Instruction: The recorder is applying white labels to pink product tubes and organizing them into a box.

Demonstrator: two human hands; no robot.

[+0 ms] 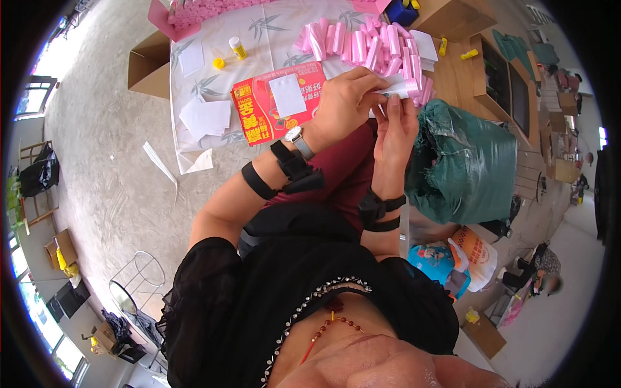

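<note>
My left hand (346, 100), a watch on its wrist, and my right hand (394, 126) both hold a pink roll (411, 86) at the table's near right side. White paper is wrapped round part of this roll, and my fingertips pinch it. Behind my hands lies a pile of similar pink rolls (358, 46). Left of my left hand, a white paper slip (288, 96) rests on a red printed cardboard sheet (249, 123). Beyond that sheet a yellow-and-white glue stick (237, 49) stands uncapped or capped, I cannot tell, beside a small yellow cap (218, 63).
White paper sheets (206, 118) lie spread at the table's left. A pink box (213, 11) of rolls sits at the far edge. Open cardboard boxes (150, 64) flank the table. To my right stands a bulky green sack (466, 168). A co-worker (543, 266) is farther right.
</note>
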